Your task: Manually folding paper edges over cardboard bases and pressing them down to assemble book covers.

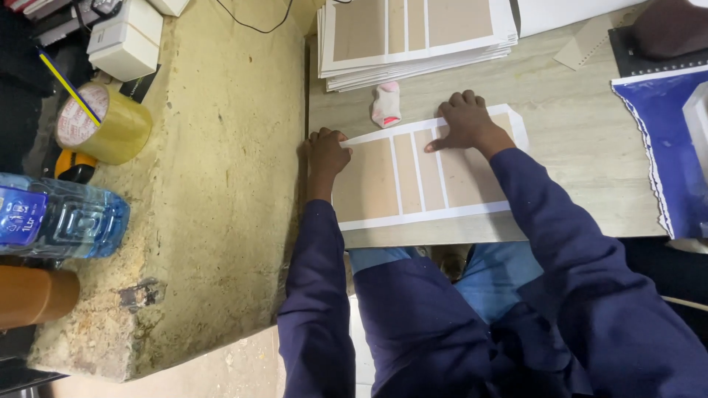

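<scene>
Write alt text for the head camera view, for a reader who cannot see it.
A person in dark blue sleeves presses both hands on a white sheet with brown cardboard panels lying on a pale wooden table: the left hand at its left edge, the right hand flat on top. A stack of similar sheets lies beyond, with a small white cloth between.

Card sheet (413, 177) on table (582, 147); sheet stack (413, 40) behind it, cloth wad (386, 105) between; tape roll (103, 121) far left.
</scene>
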